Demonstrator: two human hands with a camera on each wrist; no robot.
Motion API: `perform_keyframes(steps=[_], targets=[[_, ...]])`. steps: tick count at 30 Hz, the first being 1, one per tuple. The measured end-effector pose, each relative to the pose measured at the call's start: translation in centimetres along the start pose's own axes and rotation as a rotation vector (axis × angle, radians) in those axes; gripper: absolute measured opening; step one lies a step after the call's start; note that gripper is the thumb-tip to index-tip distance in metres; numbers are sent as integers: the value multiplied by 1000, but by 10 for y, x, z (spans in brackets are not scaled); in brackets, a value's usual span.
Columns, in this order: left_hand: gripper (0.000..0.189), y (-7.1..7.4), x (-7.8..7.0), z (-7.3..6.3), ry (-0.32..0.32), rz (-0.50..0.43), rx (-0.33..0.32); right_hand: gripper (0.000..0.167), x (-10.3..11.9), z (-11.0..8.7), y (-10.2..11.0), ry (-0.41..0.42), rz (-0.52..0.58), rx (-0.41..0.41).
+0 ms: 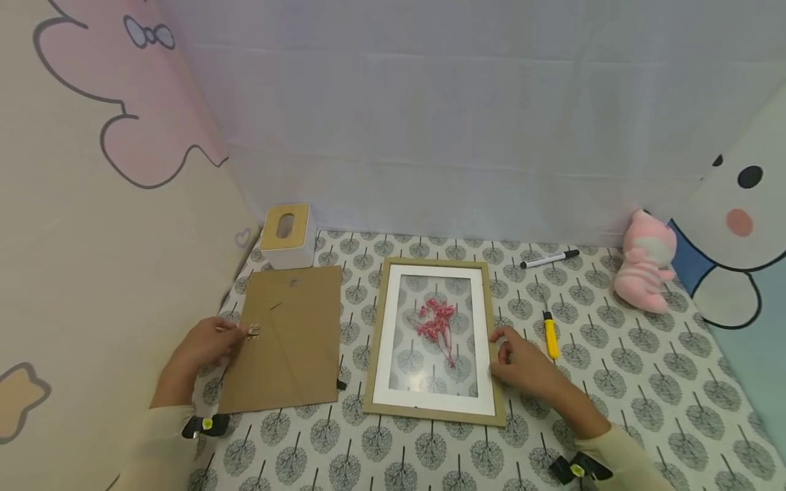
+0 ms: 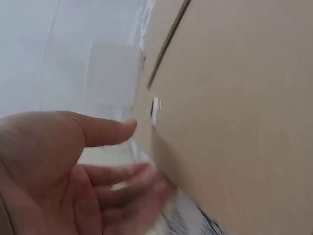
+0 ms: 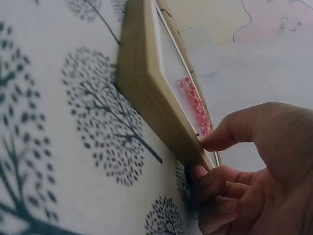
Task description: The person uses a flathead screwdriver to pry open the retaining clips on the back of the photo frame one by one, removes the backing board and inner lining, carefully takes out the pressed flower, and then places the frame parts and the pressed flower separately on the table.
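Note:
A brown backing board (image 1: 301, 354) with a small metal clip (image 1: 253, 331) at its left side lies on the patterned cloth. At that left edge is my left hand (image 1: 207, 341), its thumb close to the clip; in the left wrist view the fingers are loosely spread, blurred, with nothing between them. To the right of the board lies a picture frame (image 1: 377, 341) with a white mat and a clear pane. Pink dried flowers (image 1: 437, 319) show within the pane. My right hand (image 1: 527, 365) pinches the frame's right edge, thumb on top and fingers at the side.
Behind the board stands a tissue box (image 1: 291, 256) with a wooden lid. A yellow-handled screwdriver (image 1: 550, 337) and a marker (image 1: 548, 260) lie right of the frame. A pink plush toy (image 1: 646, 266) sits at the far right. Fabric walls (image 1: 430, 136) enclose the table.

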State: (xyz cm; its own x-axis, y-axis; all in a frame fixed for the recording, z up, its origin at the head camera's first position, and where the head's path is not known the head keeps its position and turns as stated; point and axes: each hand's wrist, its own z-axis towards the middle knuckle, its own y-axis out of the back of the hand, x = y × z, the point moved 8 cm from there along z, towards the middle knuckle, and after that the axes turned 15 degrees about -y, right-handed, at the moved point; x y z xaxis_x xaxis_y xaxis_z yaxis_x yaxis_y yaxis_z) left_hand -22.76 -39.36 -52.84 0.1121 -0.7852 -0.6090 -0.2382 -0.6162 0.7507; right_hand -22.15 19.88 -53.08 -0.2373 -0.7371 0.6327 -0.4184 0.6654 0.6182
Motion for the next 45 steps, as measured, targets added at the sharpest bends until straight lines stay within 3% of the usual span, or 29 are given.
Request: perform_keyframes(steps=[3,5,10,13,17,21,24,28,32,34,38,45], targets=[[70,2,-19,1,6,153,-17,42,0,0,1,-30,-46,-48],[72,-1,-38,4,-30,211,-24,43,2,0,1,-34,-64,-60],[72,-24,-79,17,-190,196,31,43,10,0,3,-16,-53,-79],[73,-35,-89,22,-198,232,58,43,15,1,-1,11,-11,-55],[71,-42,-107,29,-212,295,44,42,18,3,-5,12,10,-41],[71,-58,-136,45,-294,283,55,42,15,9,-5,-5,44,-23],[78,-74,-149,60,-318,280,78,42,14,14,-6,-6,85,31],[98,-91,-157,80,-282,321,96,41,12,21,-7,-18,118,79],[109,-103,-150,92,-196,322,153,40,8,25,-5,-49,145,82],[107,-105,-146,94,-187,327,184,40,7,26,-4,-50,145,81],[103,-103,-143,92,-242,321,226,40,7,25,-1,-45,112,56],[104,-91,-133,72,-343,318,270,40,12,19,-1,-56,55,42]])
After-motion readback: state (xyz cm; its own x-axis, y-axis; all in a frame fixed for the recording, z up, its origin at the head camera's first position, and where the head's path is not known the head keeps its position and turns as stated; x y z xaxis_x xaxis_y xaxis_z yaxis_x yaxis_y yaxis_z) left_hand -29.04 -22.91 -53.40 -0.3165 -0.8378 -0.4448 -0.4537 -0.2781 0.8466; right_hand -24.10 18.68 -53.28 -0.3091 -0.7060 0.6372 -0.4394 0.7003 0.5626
